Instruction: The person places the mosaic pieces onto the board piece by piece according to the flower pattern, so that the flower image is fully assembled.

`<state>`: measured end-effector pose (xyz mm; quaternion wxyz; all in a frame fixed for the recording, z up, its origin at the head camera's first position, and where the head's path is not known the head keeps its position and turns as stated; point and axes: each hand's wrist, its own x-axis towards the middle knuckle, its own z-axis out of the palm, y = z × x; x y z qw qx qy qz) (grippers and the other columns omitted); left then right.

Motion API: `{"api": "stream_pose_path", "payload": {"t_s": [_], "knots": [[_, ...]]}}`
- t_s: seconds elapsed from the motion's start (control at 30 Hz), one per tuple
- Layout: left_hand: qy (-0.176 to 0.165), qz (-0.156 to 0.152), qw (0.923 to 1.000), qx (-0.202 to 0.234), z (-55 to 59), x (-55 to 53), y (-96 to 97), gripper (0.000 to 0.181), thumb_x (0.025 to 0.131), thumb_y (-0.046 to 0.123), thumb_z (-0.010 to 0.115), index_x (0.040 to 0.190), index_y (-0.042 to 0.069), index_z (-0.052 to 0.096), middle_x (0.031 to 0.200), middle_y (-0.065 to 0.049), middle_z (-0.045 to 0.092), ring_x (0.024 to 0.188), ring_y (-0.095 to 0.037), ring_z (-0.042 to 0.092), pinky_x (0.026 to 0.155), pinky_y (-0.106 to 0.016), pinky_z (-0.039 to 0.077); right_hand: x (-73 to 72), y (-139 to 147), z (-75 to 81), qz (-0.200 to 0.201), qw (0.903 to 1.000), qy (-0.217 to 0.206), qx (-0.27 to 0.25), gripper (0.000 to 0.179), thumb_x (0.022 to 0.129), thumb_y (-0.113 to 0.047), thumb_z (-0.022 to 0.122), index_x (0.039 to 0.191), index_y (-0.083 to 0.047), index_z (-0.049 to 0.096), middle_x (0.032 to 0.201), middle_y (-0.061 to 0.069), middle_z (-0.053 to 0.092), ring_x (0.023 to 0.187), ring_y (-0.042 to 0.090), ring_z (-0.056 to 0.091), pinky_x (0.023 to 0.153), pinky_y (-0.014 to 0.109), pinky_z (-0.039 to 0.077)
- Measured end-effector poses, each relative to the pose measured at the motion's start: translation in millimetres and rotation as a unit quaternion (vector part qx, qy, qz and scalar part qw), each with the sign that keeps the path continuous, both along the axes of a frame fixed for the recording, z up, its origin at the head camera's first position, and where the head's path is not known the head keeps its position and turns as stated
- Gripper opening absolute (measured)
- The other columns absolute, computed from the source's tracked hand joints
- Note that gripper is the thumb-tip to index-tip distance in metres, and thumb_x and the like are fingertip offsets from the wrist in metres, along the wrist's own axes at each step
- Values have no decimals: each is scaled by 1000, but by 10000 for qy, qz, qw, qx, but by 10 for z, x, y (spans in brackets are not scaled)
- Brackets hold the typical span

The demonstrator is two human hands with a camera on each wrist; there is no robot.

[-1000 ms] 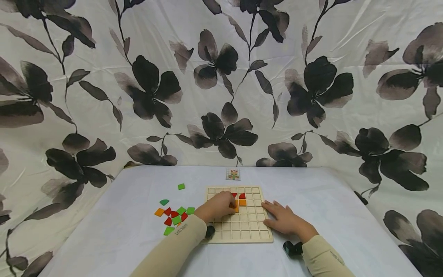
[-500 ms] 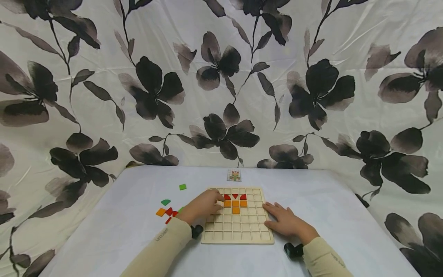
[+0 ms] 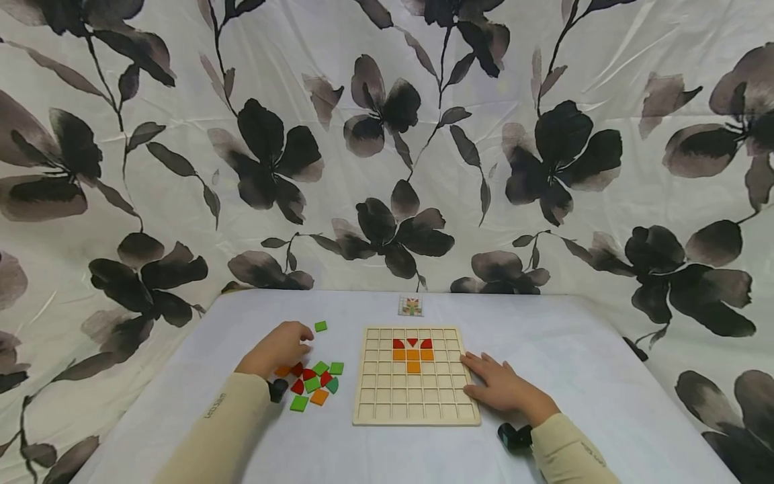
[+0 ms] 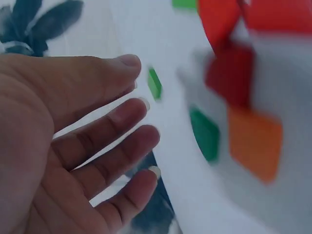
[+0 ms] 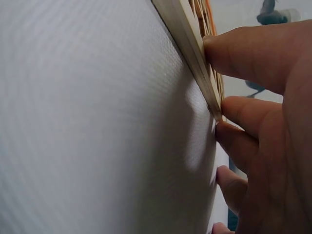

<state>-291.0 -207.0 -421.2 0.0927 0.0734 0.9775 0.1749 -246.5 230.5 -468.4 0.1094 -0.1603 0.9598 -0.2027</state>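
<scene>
My left hand (image 3: 275, 349) hovers at the far left side of the loose pieces, fingers loosely bent with nothing between them. Near it in the left wrist view are a dark green rounded piece (image 4: 204, 134), an orange square (image 4: 256, 144) and a small green piece (image 4: 154, 84). The wooden grid board (image 3: 417, 396) lies mid-table. Its upper cells hold red pieces (image 3: 426, 344) above orange squares (image 3: 414, 367). My right hand (image 3: 504, 386) rests at the board's right edge; in the right wrist view its thumb and fingertips touch the board's rim (image 5: 195, 63).
Several red, green and orange pieces (image 3: 311, 385) lie loose left of the board. A single green piece (image 3: 320, 326) lies farther back. A small patterned card (image 3: 411, 306) is at the table's far edge. Floral cloth (image 3: 387, 168) hangs behind the white table (image 3: 508, 323).
My left hand has moved left, off the board and over to the loose pieces. The red and orange pieces on the board are now uncovered. The right hand has stayed put.
</scene>
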Motion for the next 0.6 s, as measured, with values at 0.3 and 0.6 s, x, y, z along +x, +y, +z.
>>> {"api": "stream_pose_path", "payload": {"t_s": [0.3,0.6], "knots": [[-464,442,9979,-123,-83,-12,-268,27,86,5,67,112,-1,67,105,-11,65,89,-23,57,93,-47,51,15,-10,16,-13,9999,-127,-24,63,93,-40,58,148,-16,39,156,6,34,146,39,23,111,69,12],[-388,544,9977,66,-123,-49,-324,15,82,4,71,95,6,63,92,-8,61,81,-22,53,76,-37,52,11,15,14,37,10000,-52,-54,63,93,-39,58,148,-14,40,156,8,35,145,41,24,110,70,12]]}}
